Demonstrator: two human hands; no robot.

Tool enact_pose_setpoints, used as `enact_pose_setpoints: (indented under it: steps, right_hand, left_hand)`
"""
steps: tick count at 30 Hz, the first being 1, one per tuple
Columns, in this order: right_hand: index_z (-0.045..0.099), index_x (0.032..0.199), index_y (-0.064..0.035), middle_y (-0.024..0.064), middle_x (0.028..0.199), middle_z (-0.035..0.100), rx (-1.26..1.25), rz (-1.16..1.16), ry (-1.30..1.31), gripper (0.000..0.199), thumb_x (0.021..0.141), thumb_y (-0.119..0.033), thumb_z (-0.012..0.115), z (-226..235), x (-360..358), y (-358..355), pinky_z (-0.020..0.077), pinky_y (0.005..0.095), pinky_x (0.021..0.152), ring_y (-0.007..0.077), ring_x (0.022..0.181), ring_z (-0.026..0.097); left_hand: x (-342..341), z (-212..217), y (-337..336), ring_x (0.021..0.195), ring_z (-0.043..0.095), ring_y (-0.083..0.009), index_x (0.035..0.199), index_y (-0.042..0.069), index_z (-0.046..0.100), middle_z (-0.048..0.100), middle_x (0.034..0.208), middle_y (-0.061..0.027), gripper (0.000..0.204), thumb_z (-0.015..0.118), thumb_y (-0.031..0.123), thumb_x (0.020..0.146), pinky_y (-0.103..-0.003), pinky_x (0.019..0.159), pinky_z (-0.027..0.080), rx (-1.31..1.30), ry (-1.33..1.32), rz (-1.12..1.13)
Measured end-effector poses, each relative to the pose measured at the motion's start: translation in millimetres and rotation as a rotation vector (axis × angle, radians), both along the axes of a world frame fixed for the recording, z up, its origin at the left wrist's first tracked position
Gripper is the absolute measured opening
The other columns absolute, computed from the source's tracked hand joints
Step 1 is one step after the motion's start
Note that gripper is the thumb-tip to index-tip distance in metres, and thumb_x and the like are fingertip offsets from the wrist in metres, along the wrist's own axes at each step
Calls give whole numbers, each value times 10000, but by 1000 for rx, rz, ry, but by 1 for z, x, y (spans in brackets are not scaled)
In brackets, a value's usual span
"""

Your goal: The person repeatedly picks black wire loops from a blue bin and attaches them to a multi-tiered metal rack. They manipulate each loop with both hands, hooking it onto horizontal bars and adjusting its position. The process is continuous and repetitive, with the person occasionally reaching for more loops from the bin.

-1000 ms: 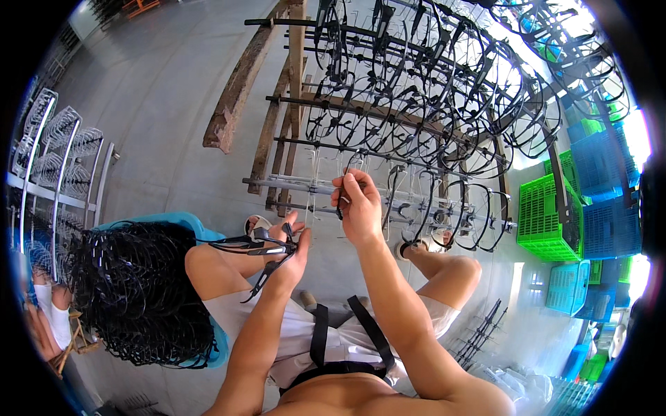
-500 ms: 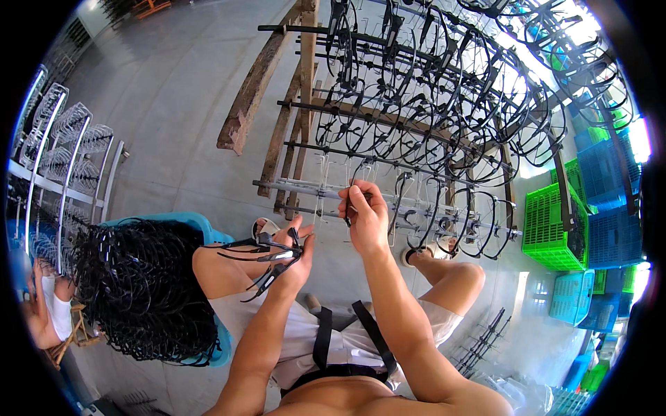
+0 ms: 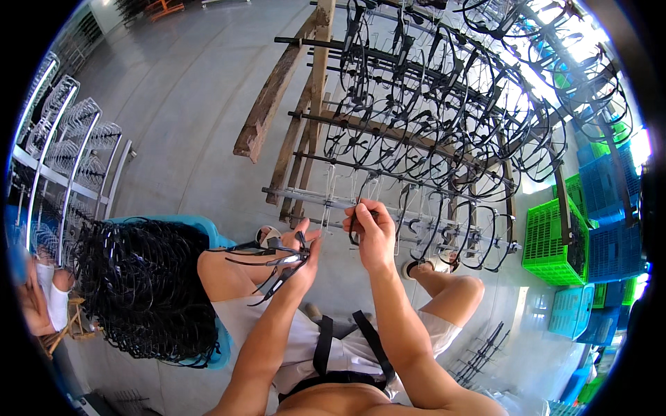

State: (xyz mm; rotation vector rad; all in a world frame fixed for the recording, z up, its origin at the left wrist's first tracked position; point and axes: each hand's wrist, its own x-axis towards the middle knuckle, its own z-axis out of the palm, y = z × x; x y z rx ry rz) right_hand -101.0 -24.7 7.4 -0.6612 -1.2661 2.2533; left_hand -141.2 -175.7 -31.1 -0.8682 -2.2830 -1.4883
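Observation:
My left hand (image 3: 302, 260) is closed round several thin black curved parts (image 3: 267, 261), whose ends fan out to the left; some have shiny grey stretches. Between the thumb and fingers of my right hand (image 3: 373, 227) is one slim black curved part (image 3: 354, 236). That hand is at the lowest metal rod (image 3: 305, 196) of a rack, among thin wire hooks (image 3: 331, 186). Whether the part touches a hook cannot be made out. To the right, similar black hoop-shaped parts (image 3: 461, 232) hang from the same rod.
A wooden-post rack (image 3: 320, 41) with rows of hanging black parts rises ahead. At my left, a blue tub (image 3: 201, 225) is heaped with black parts (image 3: 142, 291). Green crates (image 3: 548, 243) and blue crates (image 3: 610, 236) stack at the right. Another person (image 3: 48, 295) sits far left.
The whole view has shifted slightly, with the rack lower and further right in the picture. Both hands keep their hold; the right hand stays by the lowest rod.

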Motion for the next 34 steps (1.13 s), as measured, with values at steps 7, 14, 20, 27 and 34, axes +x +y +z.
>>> enact_pose_setpoints:
  steps: [7,14,20,27,34]
  right_hand:
    - [594,999,24,113,863,661,27,86,-127,182,903,-130,577,11,5,-3,545,293,688,173,734,647]
    - [588,990,26,130,852,659,1,68,-110,185,903,-137,581,17,7,-2,555,311,657,195,714,653]
    - [587,992,28,129,844,657,24,72,-131,186,902,-134,578,16,7,-1,554,309,651,199,707,653]
    - [594,973,27,127,834,655,44,68,-162,185,900,-143,580,18,6,2,550,302,645,192,690,645]
    - [591,987,14,118,827,653,62,63,-171,196,901,-162,580,22,3,1,547,300,644,185,687,642]
  left_hand:
    - [-8,14,6,776,621,-223,1199,13,497,700,845,-57,490,713,-8,759,-407,810,394,45,91,13]
    - [-4,16,6,753,644,-260,1197,20,504,704,859,-79,472,709,40,772,-399,679,476,1,20,56]
    - [-4,13,5,774,656,-253,1200,20,503,702,868,-76,469,705,49,778,-405,779,432,-57,47,84]
    - [-5,9,9,778,659,-234,1215,19,492,703,862,-61,489,707,43,777,-375,785,412,-27,13,88]
    - [-9,-24,-5,1161,511,-279,1314,55,442,573,1233,-187,480,616,164,880,-402,1066,281,-75,-300,-109]
